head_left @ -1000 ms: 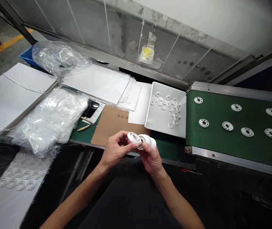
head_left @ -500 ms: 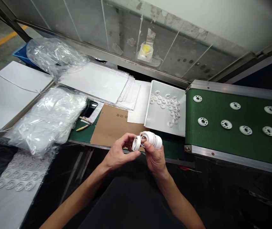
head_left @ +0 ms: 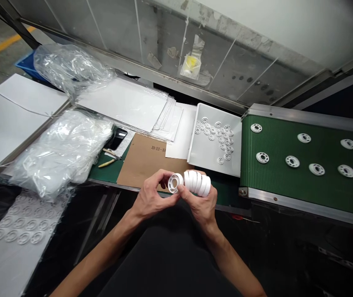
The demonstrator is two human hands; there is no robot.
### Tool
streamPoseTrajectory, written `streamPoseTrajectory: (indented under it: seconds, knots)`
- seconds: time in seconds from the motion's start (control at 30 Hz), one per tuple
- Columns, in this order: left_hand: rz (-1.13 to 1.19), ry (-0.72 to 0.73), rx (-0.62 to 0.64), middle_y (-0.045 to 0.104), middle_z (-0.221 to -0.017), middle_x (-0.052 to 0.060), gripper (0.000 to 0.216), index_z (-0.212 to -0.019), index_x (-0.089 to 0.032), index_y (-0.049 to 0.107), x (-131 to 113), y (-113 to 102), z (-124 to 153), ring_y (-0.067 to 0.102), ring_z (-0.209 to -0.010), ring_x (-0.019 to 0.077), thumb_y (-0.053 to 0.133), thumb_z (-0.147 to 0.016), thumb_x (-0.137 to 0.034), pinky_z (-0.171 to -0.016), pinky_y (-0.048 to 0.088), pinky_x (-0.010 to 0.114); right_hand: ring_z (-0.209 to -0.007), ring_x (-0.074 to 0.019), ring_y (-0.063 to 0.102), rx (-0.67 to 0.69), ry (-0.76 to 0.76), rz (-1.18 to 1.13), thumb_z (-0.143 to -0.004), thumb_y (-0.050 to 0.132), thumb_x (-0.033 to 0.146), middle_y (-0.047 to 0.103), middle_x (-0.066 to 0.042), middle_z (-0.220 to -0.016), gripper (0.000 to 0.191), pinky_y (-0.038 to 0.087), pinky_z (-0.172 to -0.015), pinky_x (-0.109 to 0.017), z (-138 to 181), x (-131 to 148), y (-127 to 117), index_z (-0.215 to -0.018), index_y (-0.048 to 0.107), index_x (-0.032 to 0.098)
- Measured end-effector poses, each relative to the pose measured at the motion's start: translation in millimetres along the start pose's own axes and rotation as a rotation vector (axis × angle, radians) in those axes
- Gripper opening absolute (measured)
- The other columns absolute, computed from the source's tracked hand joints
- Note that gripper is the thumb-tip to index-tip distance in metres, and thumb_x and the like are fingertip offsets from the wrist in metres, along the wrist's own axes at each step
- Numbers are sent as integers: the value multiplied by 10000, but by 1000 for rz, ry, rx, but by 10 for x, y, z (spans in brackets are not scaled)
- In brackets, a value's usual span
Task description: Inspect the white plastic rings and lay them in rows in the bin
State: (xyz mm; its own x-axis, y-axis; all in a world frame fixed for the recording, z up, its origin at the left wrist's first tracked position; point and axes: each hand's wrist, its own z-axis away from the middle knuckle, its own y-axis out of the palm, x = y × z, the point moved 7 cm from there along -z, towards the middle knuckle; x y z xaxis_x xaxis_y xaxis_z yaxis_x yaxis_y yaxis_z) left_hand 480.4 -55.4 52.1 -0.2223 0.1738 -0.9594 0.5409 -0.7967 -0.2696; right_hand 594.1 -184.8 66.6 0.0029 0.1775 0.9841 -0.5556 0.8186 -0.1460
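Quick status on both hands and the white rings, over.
Left hand at one white ring. Right hand gripping a row of white rings. No obstruction visible.

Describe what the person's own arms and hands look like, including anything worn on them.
The left hand and right hand are both without gloves. The forearms are bare, with no sleeves in view. No watch, bracelet or markings show on them. A plain black garment covers the torso.
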Motion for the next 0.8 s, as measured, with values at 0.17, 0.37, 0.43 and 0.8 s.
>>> streamPoseTrajectory:
  seconds: [0.17,0.37,0.43,0.8]
  knots:
    - [64,23,113,705,-920,-4,363,-1063,-207,679,-25,69,59,626,-802,166,816,-732,-272,-772,524,304,-678,-197,645,-116,140,56,-683,912,510,725,-38,-808,463,555,-634,-315,-119,-162,-53,-904,740,141]
    - [246,42,181,682,-976,2,430,-1108,-217,679,-53,149,123,613,-845,168,867,-727,-284,-812,517,306,-667,-199,624,-161,184,117,-668,890,571,729,-50,-782,495,528,-631,-322,-206,-387,-108,-850,750,133]
    - [258,50,164,673,-962,4,431,-1106,-214,687,-29,131,114,602,-843,168,878,-725,-284,-811,511,306,-666,-201,630,-139,203,95,-671,885,579,730,-48,-777,490,532,-630,-321,-174,-420,-92,-840,752,138]
    - [263,10,156,680,-952,9,426,-1104,-215,689,82,106,147,619,-842,168,880,-744,-340,-810,537,297,-689,-207,626,-155,223,101,-679,892,565,726,-47,-770,509,529,-668,-329,-122,-455,-156,-889,776,116]
